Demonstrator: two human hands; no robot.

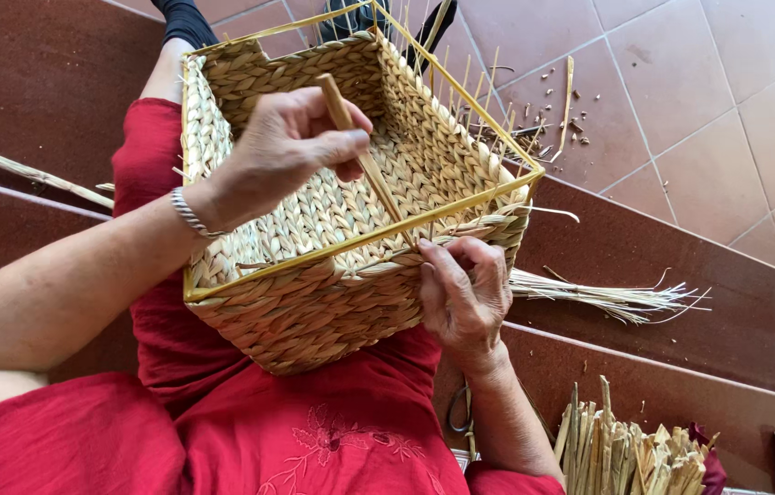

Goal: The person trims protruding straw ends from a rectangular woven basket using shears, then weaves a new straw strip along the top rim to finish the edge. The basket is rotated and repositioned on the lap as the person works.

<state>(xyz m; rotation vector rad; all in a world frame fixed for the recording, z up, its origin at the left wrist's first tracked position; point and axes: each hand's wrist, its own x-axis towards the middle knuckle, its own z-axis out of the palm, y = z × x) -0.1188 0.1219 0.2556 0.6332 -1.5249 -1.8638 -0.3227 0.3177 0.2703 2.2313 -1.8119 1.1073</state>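
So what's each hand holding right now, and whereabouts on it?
The left hand pinches a wooden stick near its upper end, inside the woven basket. The right hand grips the basket's rim at its near corner.

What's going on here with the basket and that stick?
A person in red clothing sits with a square woven straw basket on their lap. The left hand holds a wooden stick that slants down inside the basket toward the near rim, where a yellow frame runs along the top edge. The right hand pinches the weave at that rim. Loose straw ends stick out to the side, a bundle of cut straw strips stands nearby, and scraps litter the tiled floor.
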